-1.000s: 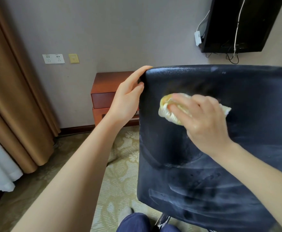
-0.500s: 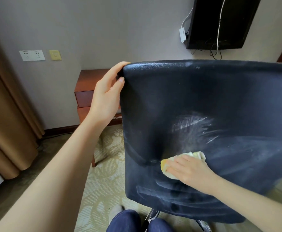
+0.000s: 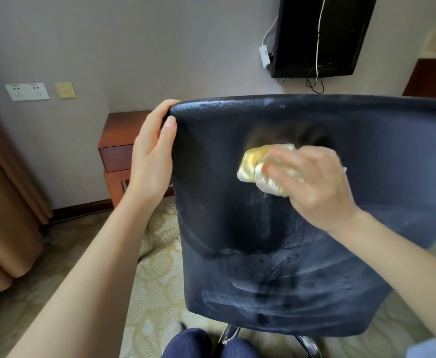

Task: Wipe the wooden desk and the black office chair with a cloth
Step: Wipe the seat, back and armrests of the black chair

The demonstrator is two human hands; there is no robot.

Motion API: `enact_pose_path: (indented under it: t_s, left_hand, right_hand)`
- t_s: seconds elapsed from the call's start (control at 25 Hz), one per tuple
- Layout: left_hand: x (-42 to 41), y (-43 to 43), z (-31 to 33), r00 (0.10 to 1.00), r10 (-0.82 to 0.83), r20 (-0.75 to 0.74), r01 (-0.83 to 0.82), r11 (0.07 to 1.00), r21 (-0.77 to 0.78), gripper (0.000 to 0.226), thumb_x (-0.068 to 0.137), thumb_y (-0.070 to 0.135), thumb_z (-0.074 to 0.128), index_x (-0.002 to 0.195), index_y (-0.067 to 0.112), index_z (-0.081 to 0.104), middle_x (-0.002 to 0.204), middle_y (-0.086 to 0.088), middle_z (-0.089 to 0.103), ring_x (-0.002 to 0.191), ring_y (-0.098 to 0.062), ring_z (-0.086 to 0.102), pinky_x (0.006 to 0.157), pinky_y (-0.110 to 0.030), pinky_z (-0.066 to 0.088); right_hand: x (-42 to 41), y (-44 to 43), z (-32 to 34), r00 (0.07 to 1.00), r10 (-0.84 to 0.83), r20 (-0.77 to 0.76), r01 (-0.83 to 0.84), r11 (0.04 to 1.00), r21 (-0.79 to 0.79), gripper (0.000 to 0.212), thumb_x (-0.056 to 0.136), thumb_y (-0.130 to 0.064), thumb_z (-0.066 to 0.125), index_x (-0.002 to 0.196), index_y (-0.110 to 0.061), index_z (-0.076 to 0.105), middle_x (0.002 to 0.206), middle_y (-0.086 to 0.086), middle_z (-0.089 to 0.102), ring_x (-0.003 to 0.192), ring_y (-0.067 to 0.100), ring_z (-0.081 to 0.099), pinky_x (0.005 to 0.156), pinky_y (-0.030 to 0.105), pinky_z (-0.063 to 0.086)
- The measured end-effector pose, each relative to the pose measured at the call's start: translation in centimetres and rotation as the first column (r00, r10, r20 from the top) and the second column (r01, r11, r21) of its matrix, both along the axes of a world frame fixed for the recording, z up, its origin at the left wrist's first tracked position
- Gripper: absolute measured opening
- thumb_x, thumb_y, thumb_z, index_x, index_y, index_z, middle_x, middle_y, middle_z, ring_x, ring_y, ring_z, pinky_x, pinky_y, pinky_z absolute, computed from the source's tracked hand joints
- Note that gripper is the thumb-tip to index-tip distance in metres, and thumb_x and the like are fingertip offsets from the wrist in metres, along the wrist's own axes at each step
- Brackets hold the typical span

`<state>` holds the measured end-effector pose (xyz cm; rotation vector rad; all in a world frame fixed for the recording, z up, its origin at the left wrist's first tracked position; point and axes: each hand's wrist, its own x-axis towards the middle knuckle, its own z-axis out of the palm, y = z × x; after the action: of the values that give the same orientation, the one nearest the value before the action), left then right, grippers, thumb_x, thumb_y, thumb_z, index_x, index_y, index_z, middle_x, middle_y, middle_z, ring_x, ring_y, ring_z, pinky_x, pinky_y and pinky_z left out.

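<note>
The back of the black office chair [image 3: 379, 156] fills the middle and right of the head view, streaked with damp wipe marks. My left hand [image 3: 152, 161] grips its upper left corner, fingers over the top edge and thumb on the near face. My right hand [image 3: 315, 187] holds a bunched yellow and white cloth [image 3: 255, 169] and presses it against the upper middle of the chair back; the hand and cloth are motion blurred. A corner of the wooden desk [image 3: 118, 140] shows behind my left hand, against the wall.
A black wall-mounted screen [image 3: 322, 34] with dangling cables hangs above the chair. Brown curtains [image 3: 2, 202] hang at the left. Wall sockets [image 3: 28, 91] sit left of the desk. Patterned carpet [image 3: 154, 267] lies below, with the chair's chrome base [image 3: 229, 334] and my knees at the bottom edge.
My right hand swept the cloth down to the lower part of the chair back, then back up to its upper middle. My left hand kept its grip on the corner.
</note>
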<state>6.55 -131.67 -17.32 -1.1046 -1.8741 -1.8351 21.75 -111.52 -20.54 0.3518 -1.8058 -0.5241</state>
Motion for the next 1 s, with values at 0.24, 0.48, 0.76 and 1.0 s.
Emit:
enact_pose_path:
  t_s: [0.24, 0.48, 0.76, 1.0]
  left_hand:
    - [0.3, -0.3, 0.1, 0.999, 0.02, -0.027, -0.021, 0.999, -0.041, 0.035, 0.103, 0.015, 0.03, 0.131, 0.017, 0.05, 0.13, 0.004, 0.054, 0.121, -0.004, 0.046, 0.105, -0.021, 0.036]
    - [0.3, -0.4, 0.2, 1.0, -0.006, -0.011, 0.005, 1.0, -0.02, 0.036, 0.104, 0.017, 0.028, 0.133, 0.009, 0.049, 0.132, -0.006, 0.055, 0.124, -0.013, 0.047, 0.108, -0.03, 0.036]
    - [0.4, -0.2, 0.0, 0.998, 0.041, -0.039, -0.043, 0.999, -0.032, 0.036, 0.104, 0.018, 0.029, 0.132, 0.01, 0.05, 0.13, -0.005, 0.055, 0.121, -0.013, 0.047, 0.103, -0.026, 0.036]
    - [0.3, 0.4, -0.4, 0.993, 0.086, -0.078, -0.086, 0.996, 0.0, 0.036, 0.102, 0.017, 0.028, 0.129, 0.012, 0.052, 0.127, -0.004, 0.056, 0.112, -0.007, 0.048, 0.103, -0.033, 0.038]
  right_hand:
    - [-1.5, -1.9, -2.0, 0.977, -0.064, -0.203, 0.014, 0.971, -0.238, 0.024, 0.092, 0.003, 0.05, 0.1, -0.012, 0.067, 0.114, 0.003, 0.05, 0.093, 0.025, 0.044, 0.075, 0.038, 0.047]
    - [0.5, -0.3, -11.8, 0.954, -0.093, 0.286, 0.126, 0.987, -0.098, 0.024, 0.083, 0.001, 0.057, 0.095, -0.015, 0.072, 0.1, 0.005, 0.069, 0.092, 0.022, 0.05, 0.079, 0.035, 0.047]
    - [5.1, 3.2, -13.6, 0.843, -0.167, 0.511, 0.18, 0.983, 0.025, 0.027, 0.073, -0.001, 0.07, 0.095, -0.017, 0.067, 0.098, 0.002, 0.069, 0.071, 0.021, 0.059, 0.069, 0.031, 0.044]
    - [6.0, 3.9, -4.6, 0.973, -0.178, 0.148, 0.212, 0.942, -0.259, 0.023, 0.076, 0.008, 0.066, 0.092, -0.005, 0.075, 0.091, 0.013, 0.071, 0.066, 0.035, 0.063, 0.061, 0.036, 0.044]
